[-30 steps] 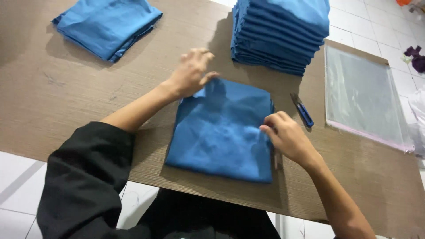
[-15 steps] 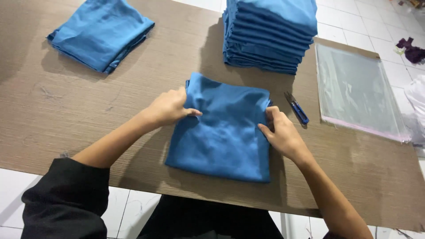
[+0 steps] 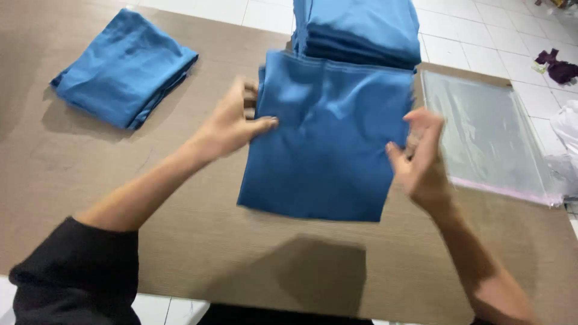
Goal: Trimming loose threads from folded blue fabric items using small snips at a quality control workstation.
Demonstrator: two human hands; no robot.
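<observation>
A folded blue cloth point(image 3: 328, 138) hangs in the air above the brown table point(image 3: 90, 180), casting a shadow below it. My left hand point(image 3: 232, 123) pinches the cloth's left edge between thumb and fingers. On the opposite edge my right hand point(image 3: 421, 159) grips it the same way. Behind the lifted cloth, a tall stack of folded blue cloths point(image 3: 361, 27) stands at the far side of the table.
A second, looser pile of blue cloth point(image 3: 123, 69) lies at the far left. A clear plastic bag point(image 3: 484, 135) lies flat at the right. White floor tiles point(image 3: 481, 36) show beyond the table, with a dark purple scrap point(image 3: 557, 66) on them.
The folded cloth lay flat on the table with both hands at its sides; both hands have now lifted it off the surface toward the camera.
</observation>
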